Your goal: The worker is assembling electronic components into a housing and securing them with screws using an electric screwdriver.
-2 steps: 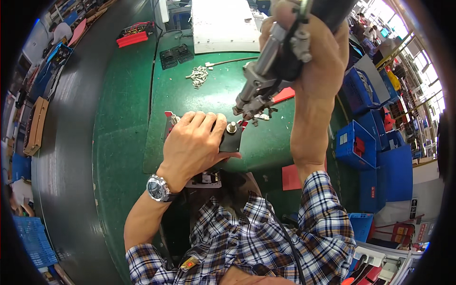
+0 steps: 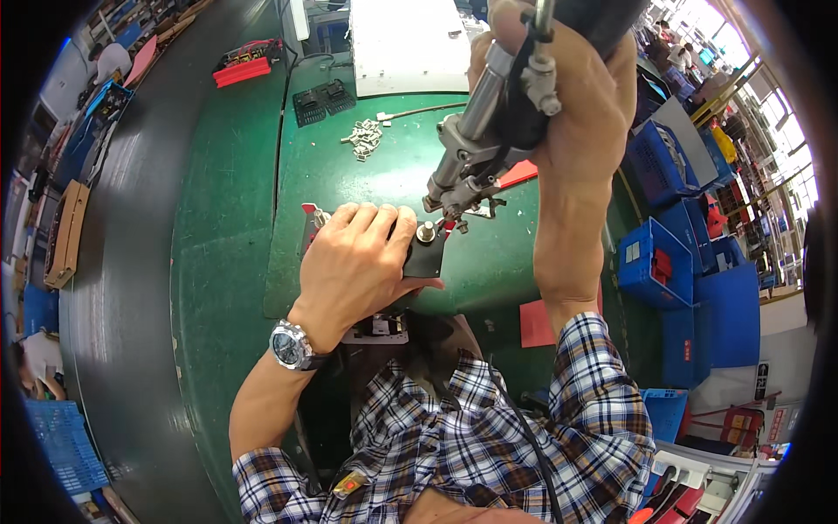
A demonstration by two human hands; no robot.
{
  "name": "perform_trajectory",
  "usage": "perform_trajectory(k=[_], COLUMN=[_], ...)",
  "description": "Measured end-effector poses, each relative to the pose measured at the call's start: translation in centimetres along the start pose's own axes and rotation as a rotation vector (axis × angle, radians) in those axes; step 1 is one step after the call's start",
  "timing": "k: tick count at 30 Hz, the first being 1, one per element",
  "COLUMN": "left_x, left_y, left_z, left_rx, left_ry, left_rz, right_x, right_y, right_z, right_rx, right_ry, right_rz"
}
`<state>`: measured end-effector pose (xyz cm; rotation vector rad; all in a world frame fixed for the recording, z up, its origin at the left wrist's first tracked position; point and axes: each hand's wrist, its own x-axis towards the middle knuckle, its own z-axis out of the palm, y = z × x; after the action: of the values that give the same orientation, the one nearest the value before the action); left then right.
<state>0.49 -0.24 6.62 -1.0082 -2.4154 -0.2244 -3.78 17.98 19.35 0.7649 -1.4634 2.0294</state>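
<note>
My left hand is wrapped over a black panel with its fingers across the top and the thumb along the near side. A round metal post stands up from the panel beside my index finger. Red parts show at both ends of this piece; the rest lies hidden under my palm. My right hand grips a power screwdriver with a black body and a metal feed head. Tilted, its tip points down at the panel's far right corner; I cannot tell whether it touches.
Small metal pieces lie heaped beyond my left hand, near black plastic parts. A white box stands at the back, a red-sided device back left. A dark conveyor belt runs left; blue crates stand right.
The screwdriver and my right hand have shifted slightly to the left. My left hand and the panel stay in place.
</note>
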Motion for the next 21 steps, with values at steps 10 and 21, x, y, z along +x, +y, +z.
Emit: perform_trajectory(k=[10,21], left_x=[-0.1,-0.2], left_y=[-0.1,-0.1], left_z=[0.3,0.2], left_rx=[0.011,0.028], left_ry=[0.01,0.01], left_rz=[0.009,0.001], right_x=[0.2,0.6], right_y=[1.8,1.3], right_z=[-2.5,-1.7], right_rx=[0.024,0.045], right_ry=[-0.192,-0.257], right_rz=[0.048,0.012])
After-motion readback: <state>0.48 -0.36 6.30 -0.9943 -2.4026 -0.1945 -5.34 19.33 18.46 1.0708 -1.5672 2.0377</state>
